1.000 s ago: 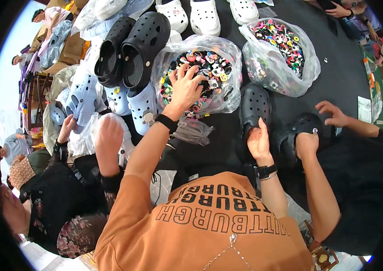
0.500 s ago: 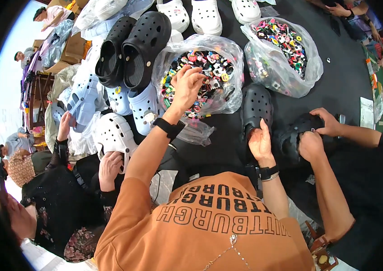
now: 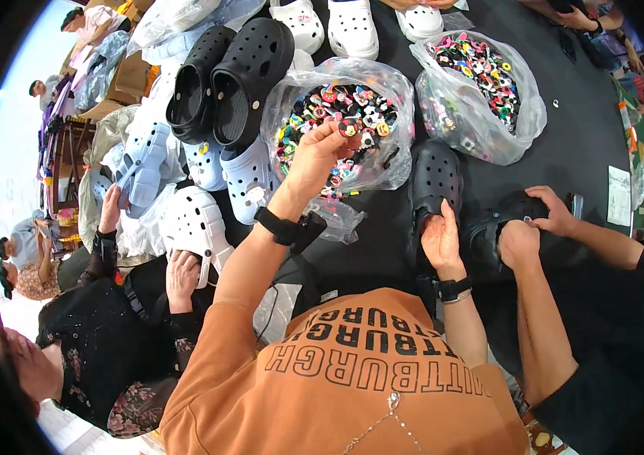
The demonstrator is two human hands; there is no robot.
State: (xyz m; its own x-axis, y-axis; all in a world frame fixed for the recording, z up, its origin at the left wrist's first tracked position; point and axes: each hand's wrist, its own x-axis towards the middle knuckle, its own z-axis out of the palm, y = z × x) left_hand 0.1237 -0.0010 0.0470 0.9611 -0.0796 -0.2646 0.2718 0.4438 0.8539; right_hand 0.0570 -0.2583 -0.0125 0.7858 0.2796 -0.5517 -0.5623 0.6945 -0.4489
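My left hand (image 3: 314,161) is raised over an open clear plastic bag (image 3: 404,106) full of small colourful shoe charms. Between its thumb and fingers it pinches one round shoe charm (image 3: 348,127), red and black. On the black table, my right hand (image 3: 442,244) grips the heel end of a black clog (image 3: 436,176), whose holed toe points away from me. Part of that hand's fingers is hidden inside the clog.
A second bag of charms (image 3: 538,125) stands to the right. Black clogs (image 3: 250,80), pale blue clogs (image 3: 245,178) and white clogs (image 3: 352,30) lie left and far. A co-worker's hand (image 3: 182,279) holds a white clog; at right, another's hands (image 3: 521,241) work on a black clog.
My left hand has turned and lifted slightly, and the red and black charm now shows between its fingers. My right hand keeps its grip on the black clog.
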